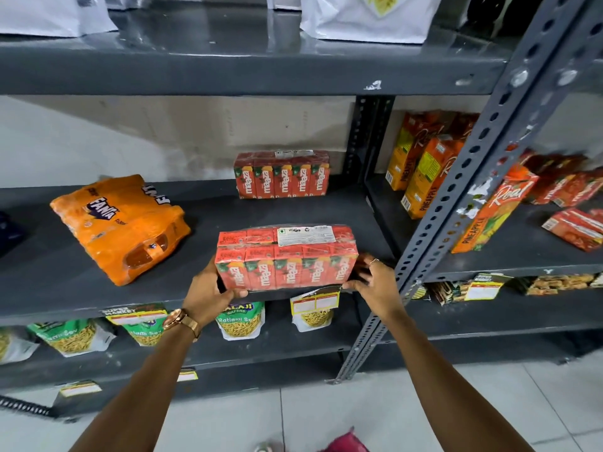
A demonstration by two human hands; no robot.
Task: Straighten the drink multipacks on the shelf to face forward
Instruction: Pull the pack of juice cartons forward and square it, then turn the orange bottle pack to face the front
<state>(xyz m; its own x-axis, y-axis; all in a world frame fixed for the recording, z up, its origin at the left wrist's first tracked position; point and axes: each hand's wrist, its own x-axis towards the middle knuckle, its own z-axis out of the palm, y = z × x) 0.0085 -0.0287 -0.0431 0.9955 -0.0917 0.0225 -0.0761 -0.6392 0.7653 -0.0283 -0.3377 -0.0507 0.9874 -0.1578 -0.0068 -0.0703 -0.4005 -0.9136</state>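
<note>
Your left hand [212, 290] grips the left end of the red Maaza multipack [285, 257], thumb under its front edge; your right hand [372, 282], fingers spread, presses its right end. The shrink-wrapped pack sits at the front edge of the grey shelf [65, 256], cartons facing you. Its right end and your right fingertips blur together.

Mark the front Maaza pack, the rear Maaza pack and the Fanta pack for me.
front Maaza pack [287, 269]: head view, front face, middle carton.
rear Maaza pack [282, 181]: head view, front face, middle carton.
Fanta pack [124, 230]: head view, centre of orange wrap.
</note>
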